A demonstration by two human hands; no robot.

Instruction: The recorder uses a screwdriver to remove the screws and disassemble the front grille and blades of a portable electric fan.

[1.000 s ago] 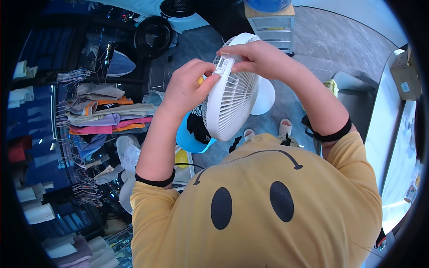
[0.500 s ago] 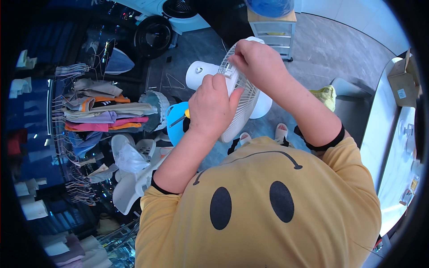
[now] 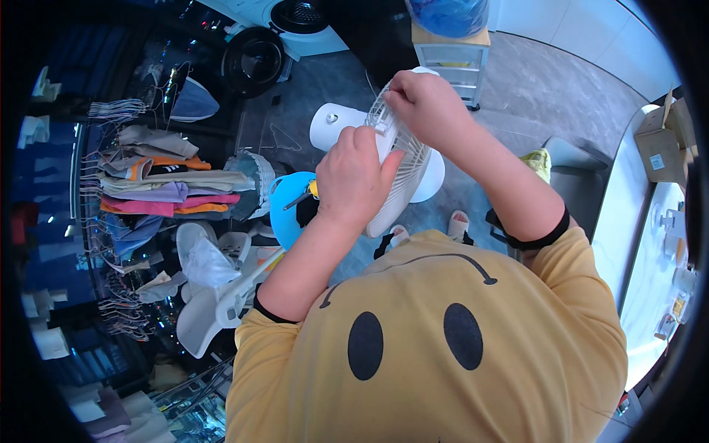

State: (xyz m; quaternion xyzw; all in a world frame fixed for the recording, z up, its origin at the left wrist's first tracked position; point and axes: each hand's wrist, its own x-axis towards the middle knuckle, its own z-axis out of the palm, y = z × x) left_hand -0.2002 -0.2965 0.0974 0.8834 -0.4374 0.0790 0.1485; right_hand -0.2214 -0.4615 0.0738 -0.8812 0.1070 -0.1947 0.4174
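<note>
Nearest to you, your yellow shirt point(image 3: 425, 369) fills the lower view and partly hides your sandalled feet point(image 3: 459, 223). Your left hand point(image 3: 353, 177) is wrapped over the rim of a white fan point(image 3: 391, 208), thumb spread along its side, the other fingers bent with their tips hidden. You have the fan raised and tilted in front of you, above the grey floor point(image 3: 532, 85); your hands cover much of its upper part. A yellow-handled tool point(image 3: 314, 190) juts from the left of that hand; most of its handle is covered and its tip is hard to make out. Your right hand point(image 3: 427, 107) is curled at the top of the wire guard, fingers bunched; whether they pinch anything you cannot tell.

Below, your left forearm point(image 3: 306, 262) borders a blue basin point(image 3: 286, 218), partly hidden. A white round part point(image 3: 322, 133) shows beyond your left hand, and a white disc point(image 3: 430, 183) behind the fan. Farther off, clothes point(image 3: 166, 183) hang at left; the upper edge cuts off a washing machine point(image 3: 319, 43).
</note>
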